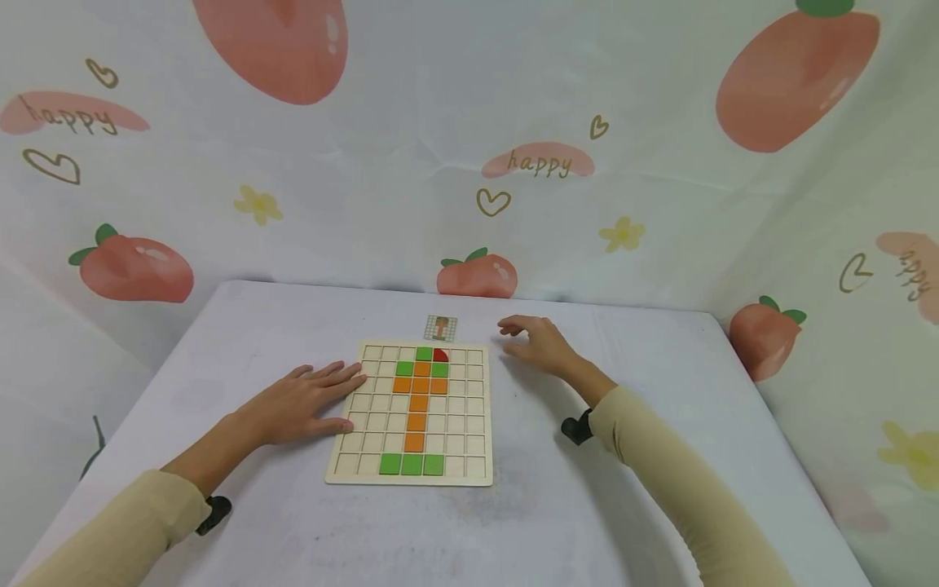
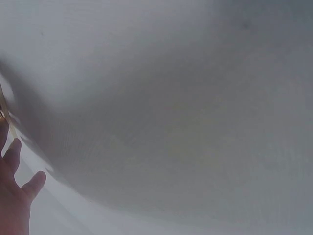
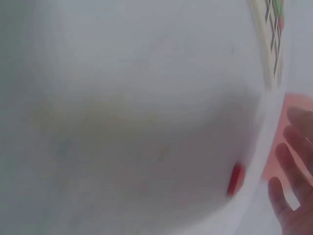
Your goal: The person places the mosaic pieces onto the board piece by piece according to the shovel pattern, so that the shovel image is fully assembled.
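Observation:
A wooden grid board (image 1: 469, 424) lies on the table with green squares (image 1: 412, 465) and orange squares (image 1: 416, 421) in some of its cells. One red piece with a rounded corner (image 1: 440, 355) sits in its top row. My left hand (image 1: 304, 405) rests at the board's left edge, fingers spread and fingertips on it. Right of the board's top corner, my right hand (image 1: 541, 346) hovers with loosely bent fingers, nothing visible in it. In the right wrist view a red piece (image 3: 236, 179) lies on the table near that hand (image 3: 298, 181); the head view does not show it.
A small pattern card (image 1: 440, 328) lies just beyond the board's far edge. The table (image 1: 631, 342) has a white cloth and meets a fruit-printed curtain (image 1: 396, 179) behind and at the sides. Each wrist bears a black strap piece (image 1: 577, 427).

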### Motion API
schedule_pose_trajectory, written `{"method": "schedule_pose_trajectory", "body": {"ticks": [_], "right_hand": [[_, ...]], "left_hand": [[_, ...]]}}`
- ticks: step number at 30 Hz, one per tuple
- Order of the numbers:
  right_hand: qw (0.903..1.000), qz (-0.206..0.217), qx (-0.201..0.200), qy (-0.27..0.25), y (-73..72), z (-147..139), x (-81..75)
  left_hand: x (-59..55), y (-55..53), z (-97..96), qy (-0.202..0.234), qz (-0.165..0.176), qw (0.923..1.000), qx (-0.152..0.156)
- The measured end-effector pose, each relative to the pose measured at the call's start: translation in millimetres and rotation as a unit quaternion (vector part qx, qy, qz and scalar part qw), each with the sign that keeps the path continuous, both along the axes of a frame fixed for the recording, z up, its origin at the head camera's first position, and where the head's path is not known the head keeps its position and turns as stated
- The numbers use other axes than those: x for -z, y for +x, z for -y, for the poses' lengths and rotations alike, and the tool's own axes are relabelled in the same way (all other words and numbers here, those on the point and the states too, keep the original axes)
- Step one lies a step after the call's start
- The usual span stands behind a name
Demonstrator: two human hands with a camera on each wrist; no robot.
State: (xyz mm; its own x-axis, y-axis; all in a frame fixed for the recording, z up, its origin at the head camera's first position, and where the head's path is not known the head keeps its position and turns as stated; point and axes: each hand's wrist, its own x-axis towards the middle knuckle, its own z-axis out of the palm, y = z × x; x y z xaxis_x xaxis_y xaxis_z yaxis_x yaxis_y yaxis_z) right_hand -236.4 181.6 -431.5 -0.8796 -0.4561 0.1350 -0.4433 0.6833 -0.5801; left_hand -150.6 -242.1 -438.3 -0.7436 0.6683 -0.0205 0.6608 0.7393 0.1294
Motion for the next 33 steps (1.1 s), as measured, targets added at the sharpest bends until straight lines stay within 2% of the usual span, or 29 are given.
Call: {"method": "schedule_pose_trajectory", "body": {"ticks": [7,13,23,33], "right_hand": [[0.9996,0.017,0.016,0.015,5.0,-36,0.3],[0.9990,0.032,0.022,0.021,6.6,-54,7.4],[0.9996,0.020,0.015,-0.014,6.0,-57,21.0],[0.9990,-0.008,0.029,-0.033,6.6,-51,24.4]], "left_hand": [[1.7,-0.6,0.2,-0.002,-0.002,1.0000,0.000],[2.4,-1.1,1.3,-0.004,-0.003,1.0000,0.001],[1.0,-0.8,1.5,-0.003,0.002,1.0000,0.001],[-0.5,0.5,0.1,-0.004,0.010,0.9999,-0.005]]}}
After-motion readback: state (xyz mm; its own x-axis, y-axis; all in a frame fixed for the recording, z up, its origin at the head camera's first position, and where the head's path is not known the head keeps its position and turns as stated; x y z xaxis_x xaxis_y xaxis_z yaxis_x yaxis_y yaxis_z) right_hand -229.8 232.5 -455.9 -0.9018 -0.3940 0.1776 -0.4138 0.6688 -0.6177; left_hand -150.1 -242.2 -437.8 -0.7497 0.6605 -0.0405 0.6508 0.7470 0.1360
